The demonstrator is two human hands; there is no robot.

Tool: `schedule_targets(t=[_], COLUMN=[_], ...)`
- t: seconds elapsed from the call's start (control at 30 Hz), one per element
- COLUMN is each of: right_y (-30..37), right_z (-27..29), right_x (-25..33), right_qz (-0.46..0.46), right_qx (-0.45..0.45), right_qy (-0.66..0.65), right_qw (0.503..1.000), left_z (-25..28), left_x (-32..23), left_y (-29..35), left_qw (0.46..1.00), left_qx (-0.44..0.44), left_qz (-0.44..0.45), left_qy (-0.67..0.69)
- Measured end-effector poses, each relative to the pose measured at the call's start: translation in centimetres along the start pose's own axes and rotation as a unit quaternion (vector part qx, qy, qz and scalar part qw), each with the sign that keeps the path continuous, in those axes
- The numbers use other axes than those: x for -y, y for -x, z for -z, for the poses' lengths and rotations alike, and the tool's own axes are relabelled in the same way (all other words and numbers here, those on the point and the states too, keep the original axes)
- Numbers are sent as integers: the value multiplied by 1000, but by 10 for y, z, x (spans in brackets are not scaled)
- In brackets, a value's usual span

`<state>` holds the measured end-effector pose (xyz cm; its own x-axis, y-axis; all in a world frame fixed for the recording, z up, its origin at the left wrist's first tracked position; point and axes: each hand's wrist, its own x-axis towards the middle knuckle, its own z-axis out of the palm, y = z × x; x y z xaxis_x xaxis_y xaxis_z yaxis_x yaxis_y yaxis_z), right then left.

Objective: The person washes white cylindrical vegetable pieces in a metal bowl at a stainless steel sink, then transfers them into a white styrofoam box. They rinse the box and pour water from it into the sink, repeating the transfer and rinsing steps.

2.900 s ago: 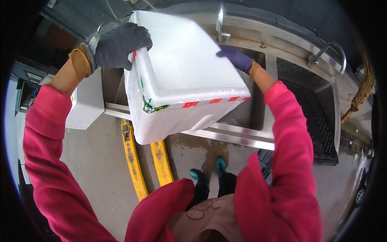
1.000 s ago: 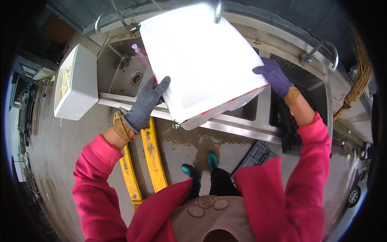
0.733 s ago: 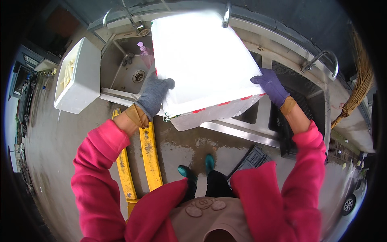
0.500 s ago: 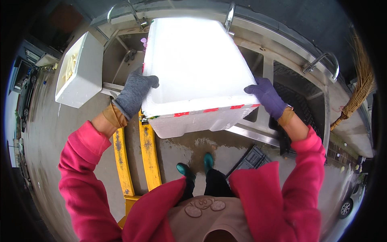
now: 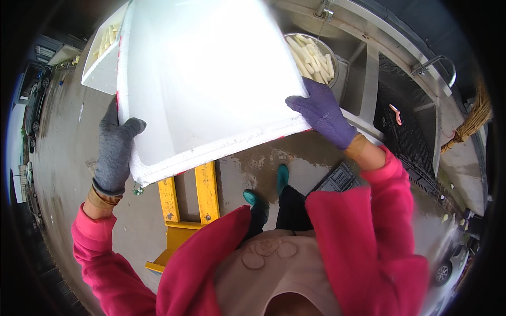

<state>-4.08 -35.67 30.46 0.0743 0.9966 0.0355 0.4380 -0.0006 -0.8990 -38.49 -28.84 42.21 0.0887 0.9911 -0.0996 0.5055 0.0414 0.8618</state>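
I hold a large white foam box tilted in front of me, its smooth white inside facing up toward me. My left hand, in a grey glove, grips the left wall near its close corner, thumb over the rim. On the right wall, my right hand in a purple glove clasps the rim with its thumb inside. Just beyond the right hand, a round metal bowl of pale peeled sticks sits in the sink. The box hides part of the sink unit.
Another white foam box with pale sticks stands at the far left. Yellow pallet-truck forks lie below the held box. Right are a pink-handled tool on black crates, a tap and a broom. A grey crate rests on wet floor.
The foam box has moved left and closer to me with both hands, tilting further. The bowl of pale sticks and the pink-handled tool have come into view.
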Motion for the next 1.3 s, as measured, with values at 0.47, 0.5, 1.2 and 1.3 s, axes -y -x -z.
schedule_targets(t=[0.47, 0.5, 1.2, 1.3], right_y=[92, 99, 149, 155], right_z=[-285, -300, -429, -409], right_x=[-18, -26, -373, -416], right_qz=[-101, -106, 3, -55], right_qx=[119, 130, 251, 250], right_qy=[-217, -194, -127, -132], right_qw=[964, 967, 960, 958], left_z=[132, 134, -109, -198], left_x=[174, 188, 400, 393], left_y=[143, 148, -65, -95], left_qw=[983, 983, 932, 920], left_qx=[-104, -94, 219, 291], left_qz=[85, 99, 290, 10], left_qy=[-127, -127, 9, -262])
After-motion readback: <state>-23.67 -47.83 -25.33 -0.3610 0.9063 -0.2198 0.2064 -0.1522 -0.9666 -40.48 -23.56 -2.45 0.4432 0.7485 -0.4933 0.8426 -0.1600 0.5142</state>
